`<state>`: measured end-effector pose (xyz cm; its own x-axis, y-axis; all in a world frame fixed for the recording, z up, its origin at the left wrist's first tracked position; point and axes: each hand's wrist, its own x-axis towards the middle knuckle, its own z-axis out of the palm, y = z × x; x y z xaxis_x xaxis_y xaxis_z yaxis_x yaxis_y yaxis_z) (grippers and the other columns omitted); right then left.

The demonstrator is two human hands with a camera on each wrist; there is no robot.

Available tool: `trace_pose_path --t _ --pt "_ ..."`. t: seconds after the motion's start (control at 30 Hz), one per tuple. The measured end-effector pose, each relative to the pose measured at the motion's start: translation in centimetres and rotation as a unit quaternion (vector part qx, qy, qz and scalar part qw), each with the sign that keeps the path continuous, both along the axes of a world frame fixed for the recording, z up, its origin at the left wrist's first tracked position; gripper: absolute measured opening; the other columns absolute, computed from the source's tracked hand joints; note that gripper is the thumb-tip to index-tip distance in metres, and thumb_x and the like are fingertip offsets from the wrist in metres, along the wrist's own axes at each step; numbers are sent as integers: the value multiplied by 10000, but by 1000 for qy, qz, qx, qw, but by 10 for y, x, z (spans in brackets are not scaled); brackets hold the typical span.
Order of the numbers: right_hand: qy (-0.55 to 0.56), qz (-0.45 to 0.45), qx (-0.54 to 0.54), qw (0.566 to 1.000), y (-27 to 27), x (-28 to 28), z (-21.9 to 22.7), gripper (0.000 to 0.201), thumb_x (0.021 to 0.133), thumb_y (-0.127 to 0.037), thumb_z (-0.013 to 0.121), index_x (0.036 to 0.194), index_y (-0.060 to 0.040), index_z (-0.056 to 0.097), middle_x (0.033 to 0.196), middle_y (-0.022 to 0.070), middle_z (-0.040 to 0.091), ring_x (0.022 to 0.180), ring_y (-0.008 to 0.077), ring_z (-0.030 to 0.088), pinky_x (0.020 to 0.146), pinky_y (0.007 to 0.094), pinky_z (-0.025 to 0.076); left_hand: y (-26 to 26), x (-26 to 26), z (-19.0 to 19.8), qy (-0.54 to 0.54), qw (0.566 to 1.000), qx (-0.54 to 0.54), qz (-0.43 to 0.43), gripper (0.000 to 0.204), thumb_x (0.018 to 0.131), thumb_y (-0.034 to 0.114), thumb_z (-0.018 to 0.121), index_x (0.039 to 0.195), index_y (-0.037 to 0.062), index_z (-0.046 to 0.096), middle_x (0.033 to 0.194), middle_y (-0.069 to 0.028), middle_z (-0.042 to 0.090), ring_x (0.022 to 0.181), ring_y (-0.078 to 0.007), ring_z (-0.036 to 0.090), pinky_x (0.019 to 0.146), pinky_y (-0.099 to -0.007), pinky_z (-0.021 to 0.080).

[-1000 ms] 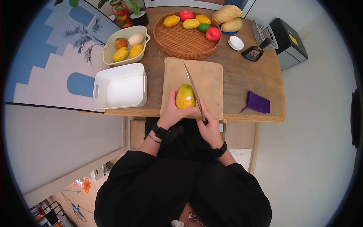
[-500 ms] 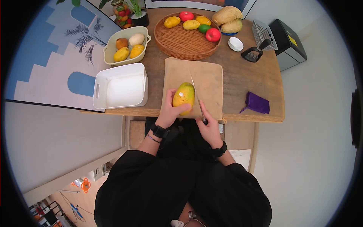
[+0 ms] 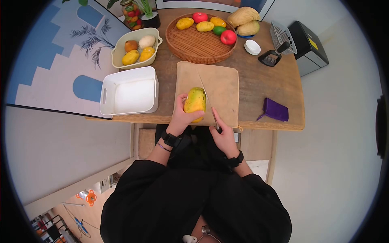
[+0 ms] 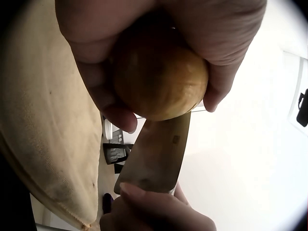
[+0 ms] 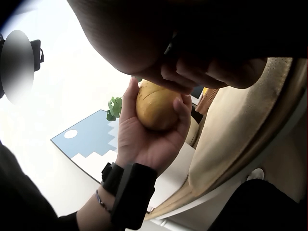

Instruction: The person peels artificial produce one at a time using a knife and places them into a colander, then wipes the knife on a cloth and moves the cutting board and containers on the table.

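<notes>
A yellow papaya (image 3: 195,100) with green patches is held in my left hand (image 3: 182,117) above the cutting board (image 3: 224,89), the thumb lying across its near end. In the left wrist view, fingers and thumb wrap both sides of the papaya (image 4: 161,86). My right hand (image 3: 224,138) grips a knife by its dark handle, index finger stretched along the blade. Seen from the left wrist, the broad knife blade (image 4: 156,156) runs up to the fruit's lower edge. From the right wrist, thin lines mark the papaya's skin (image 5: 158,109).
Left of the board stands a white bin (image 3: 129,95), with a cream basket (image 3: 114,60) of fruit behind it. A round wicker tray (image 3: 194,46) holds several fruits at the back. To the right lie a purple pouch (image 3: 276,109), a black-handled tool (image 3: 270,58) and a white bowl (image 3: 252,47).
My left hand has shifted slightly left and turned the papaya, so its sticker has moved round to the left side. The knife now appears thinner, nearly edge-on; my right hand has hardly moved.
</notes>
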<state>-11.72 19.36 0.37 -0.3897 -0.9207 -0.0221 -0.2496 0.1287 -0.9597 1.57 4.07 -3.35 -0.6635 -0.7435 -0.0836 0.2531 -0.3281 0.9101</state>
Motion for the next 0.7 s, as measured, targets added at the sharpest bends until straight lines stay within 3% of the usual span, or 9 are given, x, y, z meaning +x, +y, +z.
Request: trace_pose_path --t 0.1,0.2,0.3,0.4,0.5,0.7 --pt "-1 1 7 1000 2 0 8 676 933 51 595 1574 -69 421 1561 167 506 1467 219 446 1185 320 342 -1 3 15 60 994 94 -19 650 881 30 778 1410 32 400 1274 -88 575 1128 -190 615 952 -321 537" --pt "-12 -3 -6 1000 3 0 4 675 933 51 593 1575 -66 418 1565 166 502 1469 218 443 1186 318 340 -15 3 -2 59 991 119 -2 642 896 28 759 1418 29 385 1278 -100 564 1127 -212 622 938 -365 573" --pt "-24 -8 9 1000 3 4 2 679 932 54 592 1576 -64 414 1568 165 499 1470 215 442 1186 317 339 -12 -4 -2 36 993 92 58 616 906 44 753 1408 23 397 1269 -108 566 1111 -218 634 890 -401 613" --pt "-24 -8 1 1000 2 6 2 679 931 53 597 1575 -64 416 1565 164 502 1470 214 443 1185 317 341 1 -7 23 -30 997 21 64 585 905 54 755 1385 13 423 1267 -113 576 1094 -206 641 851 -408 630" --pt "-28 -12 3 1000 0 5 1 680 931 52 601 1575 -65 417 1559 163 510 1463 209 450 1183 315 341 5 -6 21 -31 998 -8 50 572 893 46 763 1365 12 442 1226 -106 600 1082 -198 645 813 -385 634" --pt "-26 0 6 1000 4 -2 3 679 932 36 617 1574 -65 420 1543 156 530 1444 200 468 1177 312 343 -16 7 0 29 998 55 -7 524 968 124 685 1420 12 444 1212 -95 627 1079 -166 633 909 -323 554"
